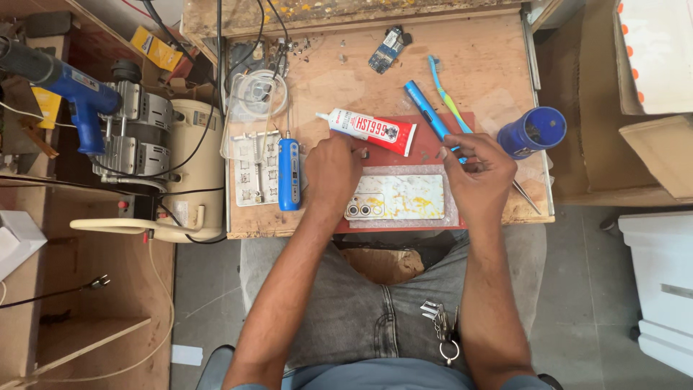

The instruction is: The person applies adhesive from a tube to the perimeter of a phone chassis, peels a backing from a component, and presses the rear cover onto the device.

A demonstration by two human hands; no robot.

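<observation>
Two hands are over the bench: your right hand [482, 167] pinches metal tweezers [525, 195], its fingers closed on the upper end while the tips point away past the right end of the phone [394, 197]. Your left hand [333, 167] rests curled just above the phone's camera corner; you cannot tell whether it grips anything. That phone lies back-up, white with yellow stains, on a red mat [426, 148], between both hands and nearest the bench edge. Just above the phone lies a glue tube [368, 128], white and red with a pointed white nozzle aimed left. Right of the tube, a blue pen-shaped tool [427, 110] and a green-and-blue toothbrush [445, 92] slant toward your right hand. Left of the phone stands a blue cylindrical tool [289, 173] beside a metal fixture plate [253, 170]. Right of the phone sits a blue cup [533, 131].
</observation>
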